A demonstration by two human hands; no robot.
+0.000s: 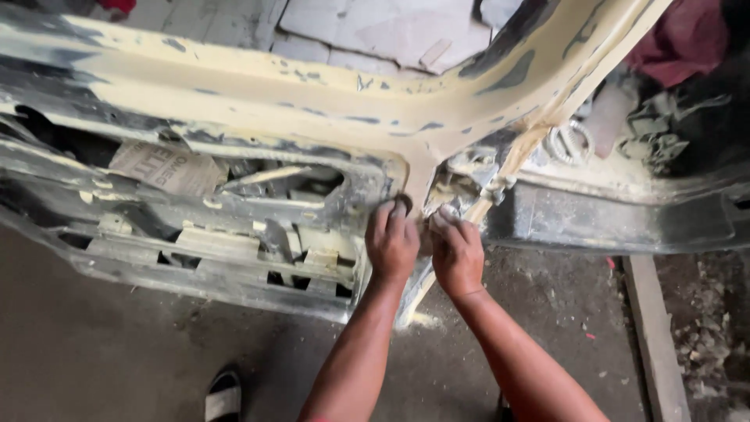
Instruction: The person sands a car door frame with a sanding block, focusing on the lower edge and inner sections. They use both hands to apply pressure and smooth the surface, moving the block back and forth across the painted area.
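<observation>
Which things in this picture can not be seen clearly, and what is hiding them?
Head view:
- Fingertips of left hand and right hand: curled against the putty-coated car body panel; whether they hold anything is hidden.
- Paper piece inside the panel opening: partly covered by the frame.
- Sandal on the floor: cut off by the bottom edge.
- Red cloth, top right: blurred.

Floor: grey concrete (101, 344), dusty, pale powder speckled lower centre.
Upper centre: light paving slabs (375, 27), cracked.
Right edge: wooden plank (652, 336), rubble (707, 336) beside.
Light: daylight, soft.
</observation>
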